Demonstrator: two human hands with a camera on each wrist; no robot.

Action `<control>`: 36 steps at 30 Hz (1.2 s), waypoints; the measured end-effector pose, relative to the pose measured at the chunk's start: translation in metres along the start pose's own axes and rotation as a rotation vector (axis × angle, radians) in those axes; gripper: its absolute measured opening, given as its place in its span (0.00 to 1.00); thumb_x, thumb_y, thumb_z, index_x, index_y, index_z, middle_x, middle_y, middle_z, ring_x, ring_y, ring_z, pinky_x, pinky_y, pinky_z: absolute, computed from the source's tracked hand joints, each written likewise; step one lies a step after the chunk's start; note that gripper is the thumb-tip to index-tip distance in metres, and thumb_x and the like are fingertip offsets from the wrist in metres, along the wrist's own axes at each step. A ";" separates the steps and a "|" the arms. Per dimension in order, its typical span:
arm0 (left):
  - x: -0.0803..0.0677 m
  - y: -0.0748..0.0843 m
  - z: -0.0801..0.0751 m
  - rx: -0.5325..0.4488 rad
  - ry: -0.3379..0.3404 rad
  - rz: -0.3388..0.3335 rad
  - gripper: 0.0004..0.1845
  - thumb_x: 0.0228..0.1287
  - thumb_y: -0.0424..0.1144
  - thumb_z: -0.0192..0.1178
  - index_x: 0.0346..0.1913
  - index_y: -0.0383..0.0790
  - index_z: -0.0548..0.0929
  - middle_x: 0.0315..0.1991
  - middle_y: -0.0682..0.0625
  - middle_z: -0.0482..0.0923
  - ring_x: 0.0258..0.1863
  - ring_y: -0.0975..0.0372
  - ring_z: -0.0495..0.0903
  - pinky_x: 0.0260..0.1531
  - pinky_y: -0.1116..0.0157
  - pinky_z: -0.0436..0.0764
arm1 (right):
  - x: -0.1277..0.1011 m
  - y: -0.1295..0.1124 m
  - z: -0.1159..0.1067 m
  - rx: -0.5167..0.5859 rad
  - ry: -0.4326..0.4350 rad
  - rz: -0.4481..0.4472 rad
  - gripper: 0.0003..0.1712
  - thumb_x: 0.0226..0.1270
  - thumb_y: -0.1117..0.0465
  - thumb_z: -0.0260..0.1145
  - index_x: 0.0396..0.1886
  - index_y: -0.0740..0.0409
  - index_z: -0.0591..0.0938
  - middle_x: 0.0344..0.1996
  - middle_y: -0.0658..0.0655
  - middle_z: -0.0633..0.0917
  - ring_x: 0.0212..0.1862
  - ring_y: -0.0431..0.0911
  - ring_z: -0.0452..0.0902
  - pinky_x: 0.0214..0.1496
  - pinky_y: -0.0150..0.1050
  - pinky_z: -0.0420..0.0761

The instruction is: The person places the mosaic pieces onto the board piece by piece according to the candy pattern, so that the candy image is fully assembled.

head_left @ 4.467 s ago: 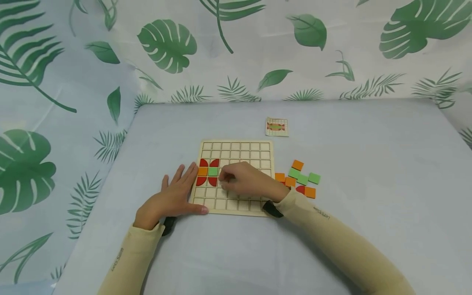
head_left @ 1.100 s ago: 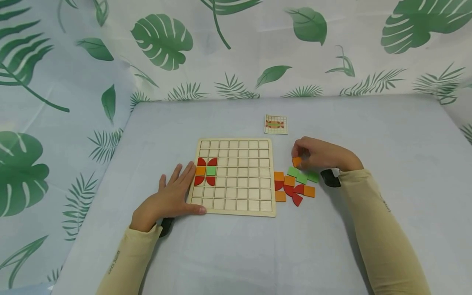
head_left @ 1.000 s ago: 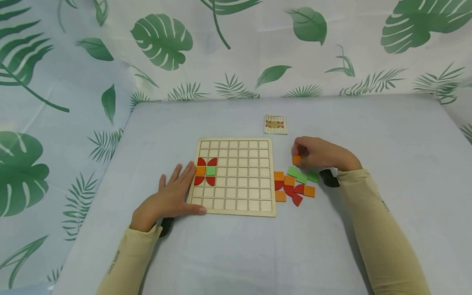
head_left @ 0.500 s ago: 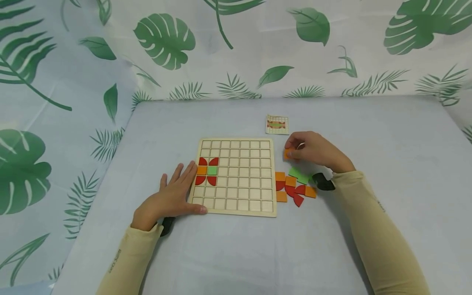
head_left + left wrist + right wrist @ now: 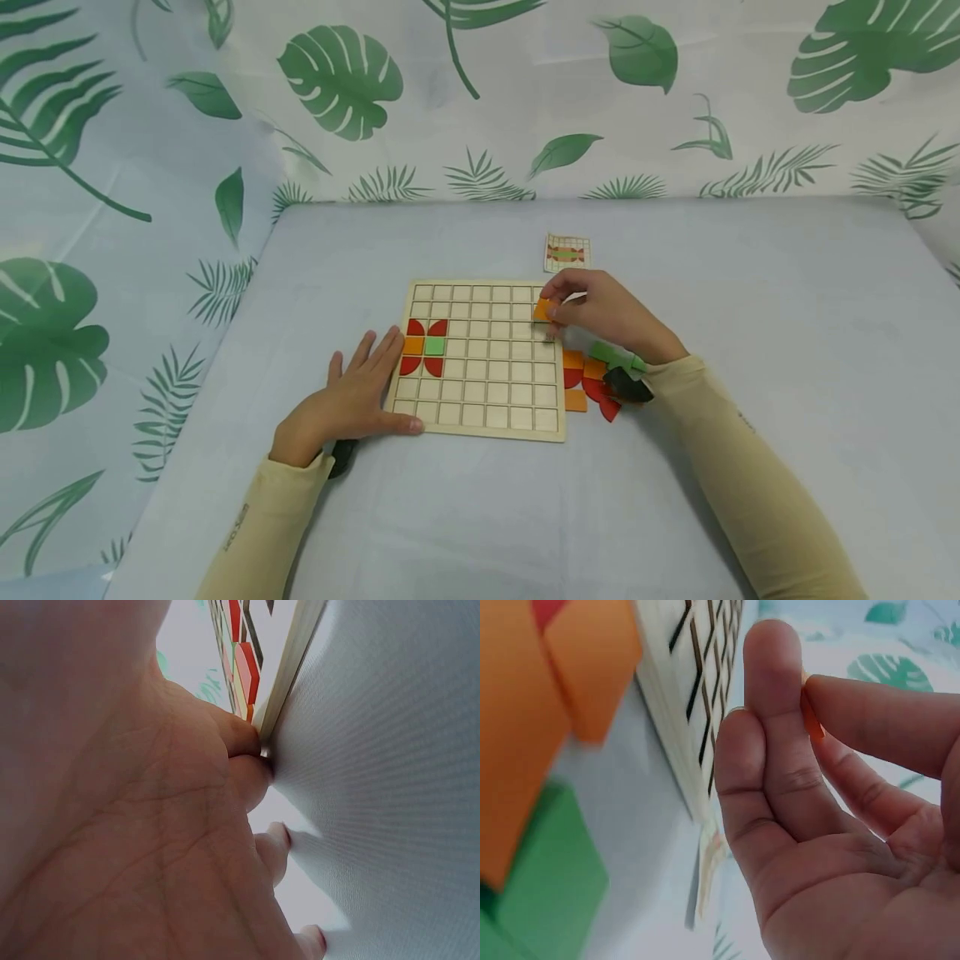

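A wooden grid board [image 5: 487, 417] lies on the pale blue table. Red quarter-round pieces [image 5: 416, 328], an orange square and a green square [image 5: 434, 347] sit in its left columns. My left hand [image 5: 352, 400] lies flat with straight fingers against the board's left edge [image 5: 289, 667]. My right hand [image 5: 596, 312] pinches an orange square tile [image 5: 542, 309] between thumb and fingers above the board's upper right cells. The same orange square tile [image 5: 811, 720] shows as a sliver in the right wrist view.
Loose orange, green and red pieces [image 5: 585, 379] lie just right of the board, partly under my right wrist; a green piece [image 5: 540, 885] and an orange piece [image 5: 592, 660] show close by. A small pattern card [image 5: 567, 253] lies behind the board. Leaf-print cloth backs the table.
My right hand lifted an orange tile from the loose pile and carried it left to over the board's upper right corner. The left hand has stayed put.
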State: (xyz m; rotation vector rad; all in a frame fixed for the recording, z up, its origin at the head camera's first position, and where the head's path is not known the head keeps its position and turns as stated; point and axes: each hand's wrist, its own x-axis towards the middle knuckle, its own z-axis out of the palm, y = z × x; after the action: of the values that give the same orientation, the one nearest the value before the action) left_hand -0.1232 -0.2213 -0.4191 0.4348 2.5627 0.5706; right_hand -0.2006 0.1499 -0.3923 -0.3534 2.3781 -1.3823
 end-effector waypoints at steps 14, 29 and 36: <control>-0.001 0.002 0.002 -0.019 0.002 -0.002 0.70 0.59 0.63 0.77 0.87 0.35 0.41 0.88 0.42 0.33 0.85 0.43 0.27 0.74 0.29 0.30 | 0.007 -0.008 0.039 -0.115 -0.027 -0.149 0.03 0.75 0.68 0.69 0.44 0.63 0.85 0.40 0.57 0.86 0.43 0.52 0.80 0.50 0.46 0.79; -0.001 0.002 -0.001 -0.005 0.006 -0.006 0.70 0.60 0.62 0.78 0.87 0.35 0.41 0.88 0.42 0.33 0.85 0.43 0.27 0.74 0.30 0.30 | 0.023 -0.024 0.055 -0.141 -0.033 -0.153 0.02 0.75 0.67 0.70 0.41 0.62 0.87 0.37 0.54 0.87 0.41 0.50 0.78 0.46 0.44 0.77; 0.000 0.001 0.000 0.008 0.003 -0.017 0.71 0.59 0.64 0.77 0.88 0.36 0.40 0.89 0.43 0.33 0.85 0.43 0.28 0.74 0.30 0.30 | 0.039 -0.035 0.065 -0.156 -0.083 -0.176 0.02 0.75 0.67 0.70 0.39 0.62 0.86 0.36 0.54 0.87 0.38 0.49 0.76 0.44 0.43 0.76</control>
State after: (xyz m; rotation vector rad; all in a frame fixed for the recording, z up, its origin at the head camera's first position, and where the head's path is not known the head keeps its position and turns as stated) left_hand -0.1235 -0.2200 -0.4182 0.4141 2.5697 0.5556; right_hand -0.2070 0.0672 -0.3986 -0.6635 2.4409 -1.2301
